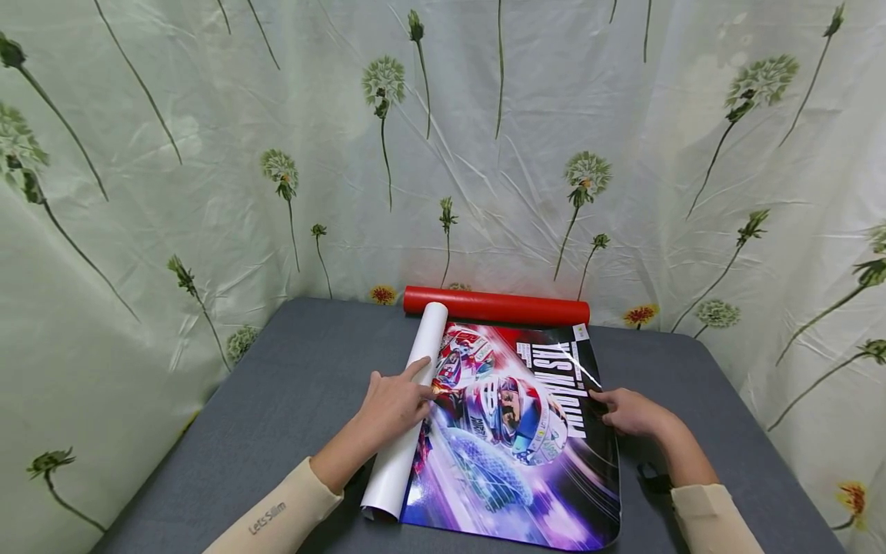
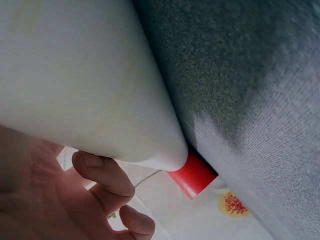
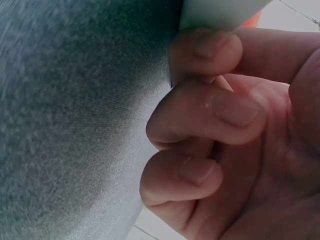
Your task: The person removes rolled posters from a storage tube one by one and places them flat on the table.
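A glossy poster [image 1: 498,415] with a helmeted racing driver and large white lettering lies on the table. Its left side is rolled into a white tube [image 1: 408,431]. My left hand [image 1: 394,400] holds that rolled part from above, index finger along it and thumb on the printed side. In the left wrist view, the other fingers [image 2: 107,175] are bent, one tip at the underside of the white roll [image 2: 90,80]. At the poster's right edge, my right hand [image 1: 633,412] pinches the sheet. The right wrist view shows curled fingers [image 3: 205,110] at the sheet's white underside [image 3: 215,12].
A red tube [image 1: 498,305] lies across the back of the grey table [image 1: 325,362], just behind the poster. A dandelion-patterned curtain [image 1: 484,154] hangs around the back and sides. A dark strap-like object [image 1: 654,478] shows by the right wrist.
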`<state>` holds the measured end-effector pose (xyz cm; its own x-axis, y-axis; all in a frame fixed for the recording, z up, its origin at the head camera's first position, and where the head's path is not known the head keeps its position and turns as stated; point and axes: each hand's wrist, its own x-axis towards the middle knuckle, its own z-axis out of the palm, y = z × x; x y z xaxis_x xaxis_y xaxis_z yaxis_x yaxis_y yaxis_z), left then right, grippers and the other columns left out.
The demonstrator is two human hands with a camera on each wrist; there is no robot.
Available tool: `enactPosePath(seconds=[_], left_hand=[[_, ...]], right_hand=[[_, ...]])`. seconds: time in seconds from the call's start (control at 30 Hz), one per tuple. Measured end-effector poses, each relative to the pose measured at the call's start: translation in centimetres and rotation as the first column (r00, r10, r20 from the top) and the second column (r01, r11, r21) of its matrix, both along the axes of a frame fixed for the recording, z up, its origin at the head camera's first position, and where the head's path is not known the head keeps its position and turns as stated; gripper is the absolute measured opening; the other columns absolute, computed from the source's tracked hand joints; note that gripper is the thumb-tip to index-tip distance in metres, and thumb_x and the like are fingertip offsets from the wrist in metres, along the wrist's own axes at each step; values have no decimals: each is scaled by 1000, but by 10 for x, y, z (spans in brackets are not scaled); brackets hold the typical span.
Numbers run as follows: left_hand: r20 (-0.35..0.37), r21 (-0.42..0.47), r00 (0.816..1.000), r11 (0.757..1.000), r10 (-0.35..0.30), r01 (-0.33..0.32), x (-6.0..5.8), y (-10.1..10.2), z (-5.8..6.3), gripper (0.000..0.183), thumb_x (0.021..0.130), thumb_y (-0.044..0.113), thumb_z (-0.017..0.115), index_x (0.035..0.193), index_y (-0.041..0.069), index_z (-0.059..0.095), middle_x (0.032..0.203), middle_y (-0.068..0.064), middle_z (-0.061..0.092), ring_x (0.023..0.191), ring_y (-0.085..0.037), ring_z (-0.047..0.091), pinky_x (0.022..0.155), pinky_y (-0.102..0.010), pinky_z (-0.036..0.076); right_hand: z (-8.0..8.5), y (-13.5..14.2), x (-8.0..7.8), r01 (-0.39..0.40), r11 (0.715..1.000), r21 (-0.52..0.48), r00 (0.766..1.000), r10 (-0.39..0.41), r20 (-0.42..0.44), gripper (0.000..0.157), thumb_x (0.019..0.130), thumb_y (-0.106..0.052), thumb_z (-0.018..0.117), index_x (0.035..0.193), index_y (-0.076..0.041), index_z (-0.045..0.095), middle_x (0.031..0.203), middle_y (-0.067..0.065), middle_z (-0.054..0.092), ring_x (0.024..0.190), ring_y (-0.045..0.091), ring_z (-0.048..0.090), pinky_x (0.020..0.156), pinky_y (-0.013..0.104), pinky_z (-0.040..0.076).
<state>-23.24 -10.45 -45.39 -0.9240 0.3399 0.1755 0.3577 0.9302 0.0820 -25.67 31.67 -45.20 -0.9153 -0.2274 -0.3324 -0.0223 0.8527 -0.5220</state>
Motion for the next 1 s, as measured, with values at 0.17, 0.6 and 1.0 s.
enactPosePath(seconds=[0.17, 0.6, 1.0], left_hand=[[-7, -2, 1000, 1000, 1, -1, -1, -2, 0, 14, 95, 34, 76, 106, 29, 83, 159, -4, 56, 68, -18, 63, 69, -39, 32], [-24, -9, 1000, 1000, 12, -12, -3, -9, 1, 13, 92, 30, 79, 104, 29, 84, 159, -5, 56, 64, -18, 61, 67, -40, 33], [-20, -20, 999, 999, 29, -29, -7, -16, 5, 16, 90, 36, 85, 104, 29, 82, 158, -6, 56, 69, -20, 67, 69, -43, 39]], right_hand=[[0, 2, 2, -3, 1000, -1, 1000, 3, 4, 61, 94, 0, 59, 153, 9, 45, 64, -2, 43, 50, 9, 38, 57, 27, 37], [3, 7, 3, 29, 999, 16, 999, -29, 26, 60, 94, 0, 59, 153, 9, 46, 86, 13, 59, 54, 12, 40, 59, 30, 39], [3, 12, 4, 34, 999, 17, 999, -34, 21, 62, 93, -1, 59, 153, 9, 45, 71, 3, 47, 52, 10, 38, 57, 27, 37]])
